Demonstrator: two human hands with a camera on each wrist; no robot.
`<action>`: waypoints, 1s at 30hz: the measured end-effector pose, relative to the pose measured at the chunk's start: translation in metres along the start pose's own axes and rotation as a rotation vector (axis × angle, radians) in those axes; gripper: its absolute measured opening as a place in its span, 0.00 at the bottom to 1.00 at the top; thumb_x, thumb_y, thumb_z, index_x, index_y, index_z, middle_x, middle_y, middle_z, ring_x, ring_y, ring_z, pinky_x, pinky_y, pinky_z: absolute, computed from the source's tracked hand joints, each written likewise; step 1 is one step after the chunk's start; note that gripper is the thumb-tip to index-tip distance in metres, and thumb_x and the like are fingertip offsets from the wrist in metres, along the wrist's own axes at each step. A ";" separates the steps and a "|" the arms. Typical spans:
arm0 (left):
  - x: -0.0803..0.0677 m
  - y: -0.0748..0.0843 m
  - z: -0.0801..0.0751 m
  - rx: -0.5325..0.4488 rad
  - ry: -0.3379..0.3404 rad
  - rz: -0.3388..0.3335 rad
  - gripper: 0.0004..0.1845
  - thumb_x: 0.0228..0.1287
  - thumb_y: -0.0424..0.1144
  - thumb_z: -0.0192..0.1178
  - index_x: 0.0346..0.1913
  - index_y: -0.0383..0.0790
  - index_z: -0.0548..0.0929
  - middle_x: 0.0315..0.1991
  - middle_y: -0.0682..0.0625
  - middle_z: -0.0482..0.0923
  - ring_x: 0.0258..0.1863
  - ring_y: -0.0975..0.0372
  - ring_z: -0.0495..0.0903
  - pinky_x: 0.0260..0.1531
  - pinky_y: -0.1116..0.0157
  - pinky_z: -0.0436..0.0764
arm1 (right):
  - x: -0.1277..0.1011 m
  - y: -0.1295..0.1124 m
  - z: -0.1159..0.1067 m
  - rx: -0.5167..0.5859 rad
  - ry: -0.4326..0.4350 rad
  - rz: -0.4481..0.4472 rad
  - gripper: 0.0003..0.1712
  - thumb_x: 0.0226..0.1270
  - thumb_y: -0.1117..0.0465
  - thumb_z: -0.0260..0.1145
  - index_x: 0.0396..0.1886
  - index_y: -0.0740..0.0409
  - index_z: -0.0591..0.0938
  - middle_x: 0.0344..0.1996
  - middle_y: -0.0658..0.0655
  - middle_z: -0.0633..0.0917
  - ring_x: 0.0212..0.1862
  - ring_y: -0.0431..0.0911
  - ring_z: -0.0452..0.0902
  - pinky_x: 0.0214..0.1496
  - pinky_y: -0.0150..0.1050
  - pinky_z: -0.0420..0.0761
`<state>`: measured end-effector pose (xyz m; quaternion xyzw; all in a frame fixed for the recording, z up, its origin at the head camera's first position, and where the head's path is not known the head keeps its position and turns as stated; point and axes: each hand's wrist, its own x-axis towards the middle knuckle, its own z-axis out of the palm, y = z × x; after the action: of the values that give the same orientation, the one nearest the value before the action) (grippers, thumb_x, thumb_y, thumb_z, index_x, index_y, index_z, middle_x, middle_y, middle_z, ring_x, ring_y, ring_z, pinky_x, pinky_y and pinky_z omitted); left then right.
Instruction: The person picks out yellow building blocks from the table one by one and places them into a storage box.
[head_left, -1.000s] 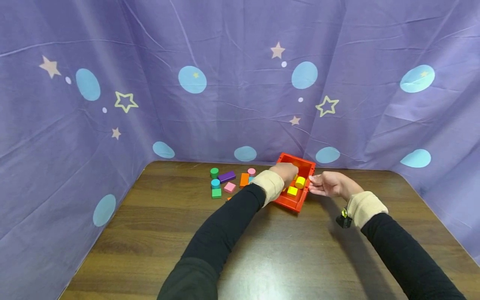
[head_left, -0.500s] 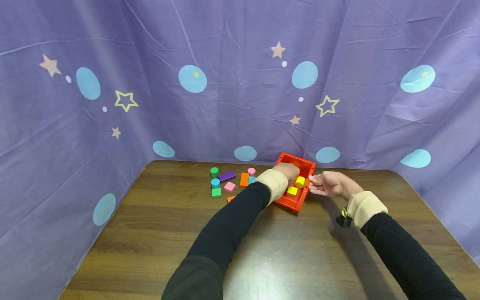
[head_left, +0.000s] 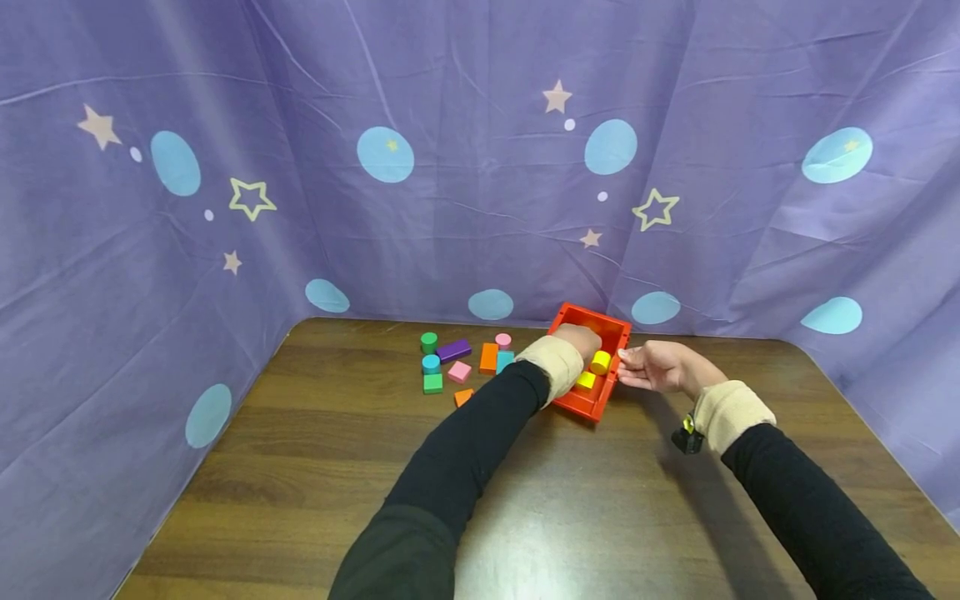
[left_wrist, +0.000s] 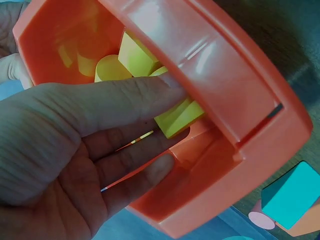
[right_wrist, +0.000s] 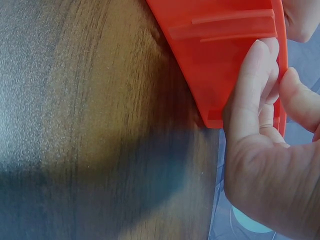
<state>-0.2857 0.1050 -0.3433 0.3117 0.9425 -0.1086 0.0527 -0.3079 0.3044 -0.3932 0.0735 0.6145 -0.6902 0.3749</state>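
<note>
The red plastic bin (head_left: 577,406) stands at the back of the table, with several yellow blocks inside. My left hand (head_left: 579,337) reaches into it. In the left wrist view, a yellow block (left_wrist: 179,119) sits between the thumb and fingers, partly covered by the thumb. Beyond it lie a yellow cylinder (left_wrist: 111,69) and another yellow block (left_wrist: 136,56). My right hand (head_left: 662,367) holds the bin's right side; in the right wrist view its thumb is at the rim and its fingers (right_wrist: 250,85) lie along the outer wall.
Left of the bin are loose blocks: a green cylinder (head_left: 429,342), blue cylinder (head_left: 431,365), green block (head_left: 432,383), purple block (head_left: 453,351), pink block (head_left: 460,372), orange blocks (head_left: 488,358), pink cylinder (head_left: 503,342) and blue block (head_left: 505,361). A purple curtain (head_left: 480,208) hangs behind the table.
My left hand and forearm have shifted slightly rightward within the bin, uncovering more of the front orange block and the blue block. The right hand stays at the bin's side.
</note>
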 end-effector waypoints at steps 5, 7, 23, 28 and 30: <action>0.015 0.000 0.005 0.025 -0.069 0.001 0.12 0.75 0.35 0.54 0.51 0.47 0.86 0.47 0.55 0.86 0.42 0.64 0.79 0.49 0.70 0.78 | 0.000 0.000 0.000 0.004 -0.002 -0.002 0.23 0.84 0.63 0.43 0.30 0.53 0.80 0.26 0.49 0.86 0.33 0.37 0.84 0.45 0.31 0.85; 0.021 0.000 0.009 0.046 -0.089 0.002 0.13 0.75 0.36 0.53 0.52 0.48 0.86 0.50 0.56 0.86 0.45 0.65 0.81 0.50 0.69 0.79 | 0.000 0.000 0.000 0.006 -0.002 -0.003 0.23 0.84 0.63 0.43 0.30 0.53 0.80 0.26 0.49 0.86 0.33 0.38 0.84 0.45 0.31 0.85; 0.030 0.001 0.016 0.077 -0.087 0.014 0.13 0.76 0.39 0.54 0.54 0.49 0.86 0.55 0.55 0.86 0.51 0.65 0.84 0.53 0.68 0.80 | -0.001 0.000 -0.001 0.015 -0.009 -0.002 0.23 0.83 0.64 0.44 0.29 0.53 0.81 0.26 0.49 0.87 0.34 0.38 0.84 0.46 0.31 0.85; 0.026 0.003 0.017 0.087 -0.067 0.008 0.13 0.74 0.38 0.56 0.55 0.50 0.87 0.55 0.56 0.86 0.51 0.65 0.84 0.53 0.68 0.81 | -0.002 0.000 0.000 0.018 -0.006 0.003 0.22 0.83 0.64 0.44 0.29 0.53 0.80 0.26 0.49 0.87 0.33 0.38 0.84 0.46 0.31 0.85; 0.025 0.003 0.019 0.096 -0.054 0.014 0.13 0.74 0.37 0.56 0.54 0.50 0.87 0.54 0.56 0.86 0.50 0.65 0.84 0.52 0.68 0.81 | -0.002 0.001 0.000 0.021 -0.007 0.002 0.22 0.83 0.64 0.44 0.29 0.53 0.80 0.26 0.49 0.87 0.33 0.38 0.84 0.45 0.31 0.85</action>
<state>-0.3033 0.1170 -0.3662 0.3172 0.9323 -0.1618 0.0641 -0.3065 0.3051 -0.3927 0.0756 0.6060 -0.6963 0.3771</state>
